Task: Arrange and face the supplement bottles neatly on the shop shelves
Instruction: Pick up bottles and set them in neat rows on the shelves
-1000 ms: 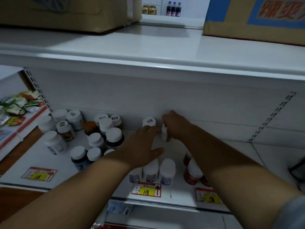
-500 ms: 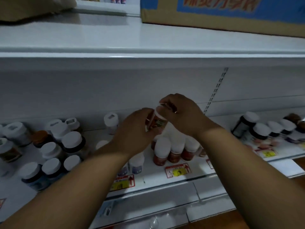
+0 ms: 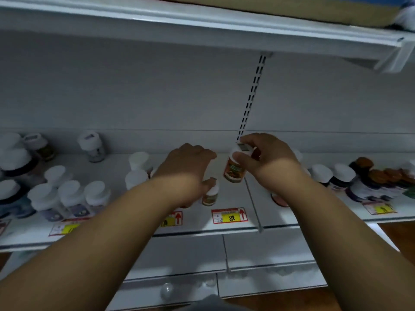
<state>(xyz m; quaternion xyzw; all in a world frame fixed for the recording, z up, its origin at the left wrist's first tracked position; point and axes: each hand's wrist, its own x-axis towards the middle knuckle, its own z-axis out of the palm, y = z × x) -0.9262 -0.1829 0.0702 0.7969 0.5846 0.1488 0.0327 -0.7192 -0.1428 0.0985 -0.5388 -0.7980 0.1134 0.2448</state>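
Observation:
My right hand (image 3: 267,158) grips a white-capped bottle with an orange-brown label (image 3: 234,170), held tilted just above the white shelf (image 3: 107,169) near its back wall. My left hand (image 3: 188,173) hovers palm down over the shelf to the left of it, fingers loosely bent. Its thumb touches the cap of a small brown-labelled bottle (image 3: 211,195) standing near the front edge. Whatever stands under my left palm is hidden.
Several white-capped bottles (image 3: 71,195) crowd the shelf's left part. More bottles (image 3: 336,176), some with brown caps (image 3: 381,173), stand at the right. Price tags (image 3: 229,215) line the front edge. An upper shelf (image 3: 202,21) overhangs, carrying a cardboard box (image 3: 269,5).
My left hand has let go of the orange-brown bottle and dropped to the shelf. My right hand keeps the bottle and has carried it right. The view has shifted right along the shelf.

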